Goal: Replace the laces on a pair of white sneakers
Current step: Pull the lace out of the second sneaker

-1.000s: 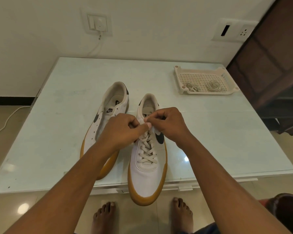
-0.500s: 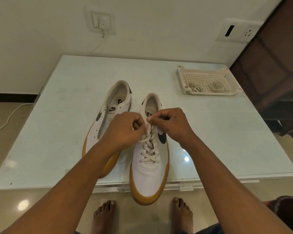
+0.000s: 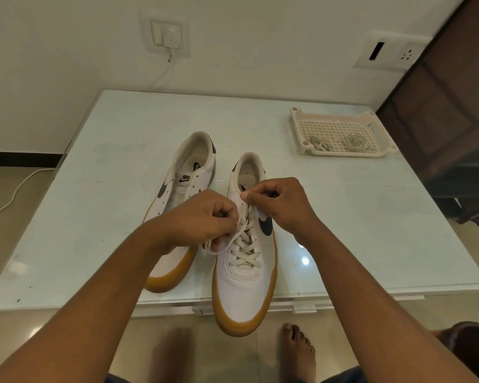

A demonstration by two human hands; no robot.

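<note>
Two white sneakers with gum soles stand side by side on the pale table (image 3: 94,211). The right sneaker (image 3: 245,283) is laced with a white lace (image 3: 244,248), its toe hanging over the front edge. The left sneaker (image 3: 187,175) has no lace in its eyelets. My left hand (image 3: 202,218) pinches a strand of the lace at the shoe's left side. My right hand (image 3: 278,201) pinches the lace at the upper eyelets near the tongue. My hands hide the top of the lacing.
A white perforated tray (image 3: 340,121) at the back right of the table holds two coiled laces (image 3: 353,142). A dark wooden cabinet (image 3: 454,111) stands to the right. A wall socket with a cable (image 3: 169,40) is behind. My bare feet (image 3: 297,352) are below the table edge.
My left hand has dropped down and to the left, drawing a strand of lace out sideways. My right hand has stayed at the upper eyelets.
</note>
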